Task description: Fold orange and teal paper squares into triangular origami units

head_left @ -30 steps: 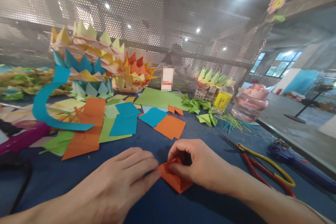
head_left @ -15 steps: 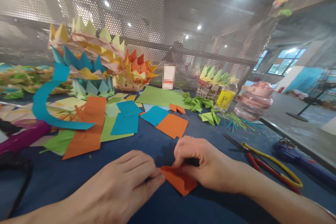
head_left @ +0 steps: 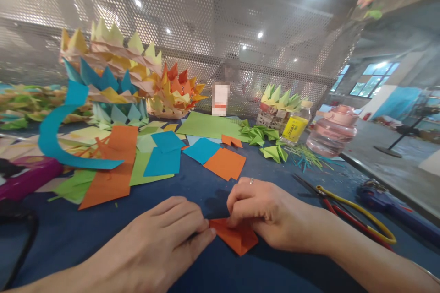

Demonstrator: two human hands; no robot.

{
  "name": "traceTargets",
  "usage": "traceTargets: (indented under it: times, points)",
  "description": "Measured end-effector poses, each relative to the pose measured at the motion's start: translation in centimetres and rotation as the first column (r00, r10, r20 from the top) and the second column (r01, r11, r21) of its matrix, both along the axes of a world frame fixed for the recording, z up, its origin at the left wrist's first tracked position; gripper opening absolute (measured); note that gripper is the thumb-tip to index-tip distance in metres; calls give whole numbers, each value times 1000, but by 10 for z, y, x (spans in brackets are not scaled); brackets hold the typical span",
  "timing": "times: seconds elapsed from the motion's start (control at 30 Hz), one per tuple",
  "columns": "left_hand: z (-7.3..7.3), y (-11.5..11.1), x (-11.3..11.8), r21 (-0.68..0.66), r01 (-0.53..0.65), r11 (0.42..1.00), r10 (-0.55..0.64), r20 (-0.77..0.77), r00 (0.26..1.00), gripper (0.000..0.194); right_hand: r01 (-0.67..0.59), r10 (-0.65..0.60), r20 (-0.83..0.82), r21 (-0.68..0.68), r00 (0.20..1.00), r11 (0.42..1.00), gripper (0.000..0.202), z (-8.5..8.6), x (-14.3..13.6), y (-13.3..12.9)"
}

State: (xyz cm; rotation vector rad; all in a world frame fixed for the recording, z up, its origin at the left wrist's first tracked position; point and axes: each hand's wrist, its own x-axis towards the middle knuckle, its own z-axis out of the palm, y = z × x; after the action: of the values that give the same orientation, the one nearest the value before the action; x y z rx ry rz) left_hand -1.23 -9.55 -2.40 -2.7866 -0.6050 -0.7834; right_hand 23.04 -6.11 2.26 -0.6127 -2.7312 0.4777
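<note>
Lying at six o'clock, the folded orange paper [head_left: 240, 241] should handle light, crease-prone; the left hand [head_left: 161, 231] pinches its nine-o'clock corner, a sensible hold. The right hand [head_left: 270, 215] touches it, pinch unclear.

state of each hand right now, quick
Left hand: touching the orange paper at its left corner; grip unclear.
Right hand: curled, touching the orange paper; can't tell if gripping.

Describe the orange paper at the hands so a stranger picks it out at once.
Find the blue table, then the left hand and right hand at its near side. The folded orange paper lies between them, the only orange piece that either hand touches.
</note>
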Motion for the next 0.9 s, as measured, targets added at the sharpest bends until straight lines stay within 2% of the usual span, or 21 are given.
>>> traceTargets:
  times: [0.17,0.23,0.3,0.33,0.47,0.67,0.9]
  points:
    - [5,1,1,69,-21,997,23,-16,1000,25,-21,21,9,56,1000,998,28,-2,0,0]
    - [4,2,0,131,-28,991,31,-20,999,26,-40,40,0,79,999,996,29,-3,0,1]
    - [4,2,-1,208,-58,976,50,39,998,31,-56,57,-9,90,998,994,29,-4,1,1]
    - [5,2,-2,212,-49,976,39,52,998,31,-61,62,-12,92,998,994,29,-4,1,0]
    - [4,3,-4,223,15,975,0,-67,998,30,-53,55,-10,109,998,993,30,-3,1,-1]
    - [-15,2,-2,148,-29,989,17,85,996,29,-40,38,20,108,999,993,27,-2,0,-3]
    - [-13,2,0,199,-36,979,21,80,997,28,-30,26,34,111,999,993,30,-1,2,-6]
